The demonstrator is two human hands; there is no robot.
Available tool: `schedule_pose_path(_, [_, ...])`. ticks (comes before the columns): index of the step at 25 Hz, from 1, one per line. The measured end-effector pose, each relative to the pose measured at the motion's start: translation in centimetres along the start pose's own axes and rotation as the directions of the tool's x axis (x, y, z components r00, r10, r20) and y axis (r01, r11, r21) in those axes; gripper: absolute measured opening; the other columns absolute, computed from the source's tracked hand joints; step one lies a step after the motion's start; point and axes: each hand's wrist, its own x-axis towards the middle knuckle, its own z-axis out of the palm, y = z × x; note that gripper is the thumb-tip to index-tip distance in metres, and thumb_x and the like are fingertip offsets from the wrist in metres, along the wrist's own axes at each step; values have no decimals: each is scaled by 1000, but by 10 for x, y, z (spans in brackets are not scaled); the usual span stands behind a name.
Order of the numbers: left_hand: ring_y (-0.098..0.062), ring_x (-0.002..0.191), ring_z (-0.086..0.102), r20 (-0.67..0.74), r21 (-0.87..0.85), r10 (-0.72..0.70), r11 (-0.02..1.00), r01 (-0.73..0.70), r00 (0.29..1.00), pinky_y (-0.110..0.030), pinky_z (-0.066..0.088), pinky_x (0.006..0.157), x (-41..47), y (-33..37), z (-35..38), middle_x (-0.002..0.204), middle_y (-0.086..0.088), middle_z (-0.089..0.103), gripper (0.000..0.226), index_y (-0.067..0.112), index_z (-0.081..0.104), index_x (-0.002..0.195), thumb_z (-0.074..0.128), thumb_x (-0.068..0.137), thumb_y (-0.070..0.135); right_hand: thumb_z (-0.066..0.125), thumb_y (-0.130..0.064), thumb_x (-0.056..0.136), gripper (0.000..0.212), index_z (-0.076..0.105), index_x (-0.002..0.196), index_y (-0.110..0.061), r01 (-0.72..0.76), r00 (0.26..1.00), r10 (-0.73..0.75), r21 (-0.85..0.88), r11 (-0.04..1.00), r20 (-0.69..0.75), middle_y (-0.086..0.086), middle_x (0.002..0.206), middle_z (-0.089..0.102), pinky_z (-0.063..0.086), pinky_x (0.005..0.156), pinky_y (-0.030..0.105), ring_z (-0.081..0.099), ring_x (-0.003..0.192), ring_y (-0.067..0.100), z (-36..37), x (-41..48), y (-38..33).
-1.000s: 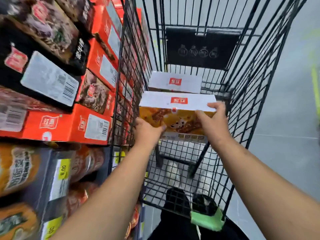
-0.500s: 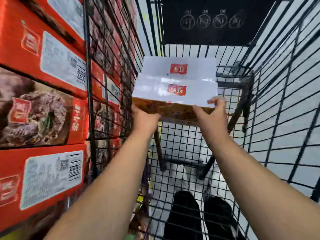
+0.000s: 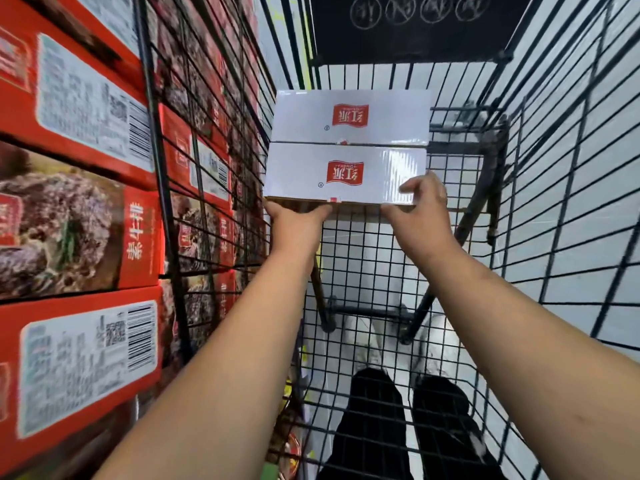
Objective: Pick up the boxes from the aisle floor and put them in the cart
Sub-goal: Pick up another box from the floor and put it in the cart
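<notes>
Deep inside the black wire cart (image 3: 554, 174), two white boxes with red logos lie side by side. The far box (image 3: 349, 116) rests against the cart's front end. The near box (image 3: 343, 176) lies flat directly behind it, its edge touching the far one. My left hand (image 3: 294, 225) holds the near box's front left edge from below. My right hand (image 3: 420, 207) grips its front right corner, thumb on top. Both forearms reach in over the cart's rear.
Red boxed goods (image 3: 79, 216) fill the shelving on the left, pressed against the cart's left wire wall (image 3: 207, 188). A black sign panel (image 3: 408, 26) hangs at the cart's front. My legs and the grey floor (image 3: 377, 341) show through the wire bottom.
The near box has gone from tilted and raised to flat and further forward, now lying against the far box. My head and arms have moved deeper into the cart.
</notes>
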Motion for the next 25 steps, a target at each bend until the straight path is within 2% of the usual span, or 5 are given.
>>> schedule_pose_path(4, [-26,136,42,12,199,84,976,-85,996,-32,32,109,-31,12,-19,152,-9,38,117,22,-10,155,79,79,19,70,-20,85,55,41,132,-14,-5,1000,3,-59,998,-24,7,143,31,30,97,15,38,128,16,-22,-21,-28])
schedule_pose_path(10, [-27,133,41,157,382,339,846,-373,928,-40,37,112,-92,59,-36,147,-11,38,90,18,26,152,77,78,27,67,-28,89,62,34,141,-21,36,998,-38,-31,999,-49,7,148,29,23,93,18,36,131,20,-86,-80,-80])
schedule_pose_path(18, [-19,125,48,417,243,555,695,-677,720,-35,44,102,-236,120,-33,148,0,41,70,25,30,150,67,91,32,71,-36,84,68,36,142,-26,134,970,-111,98,986,-217,4,144,41,33,98,25,44,127,19,-180,-177,-109])
schedule_pose_path(22, [-6,109,50,543,130,600,631,-765,587,-10,42,72,-334,117,-19,143,7,44,60,25,32,149,60,96,28,72,-34,83,70,36,142,-23,184,931,-127,139,973,-341,6,145,39,36,107,32,42,131,20,-236,-236,-100])
schedule_pose_path(25, [2,97,56,623,26,611,608,-794,488,-21,45,81,-409,96,2,136,6,52,53,26,39,145,59,96,26,73,-32,83,70,37,142,-21,184,894,-91,174,967,-439,7,145,40,37,107,34,40,132,21,-283,-295,-70])
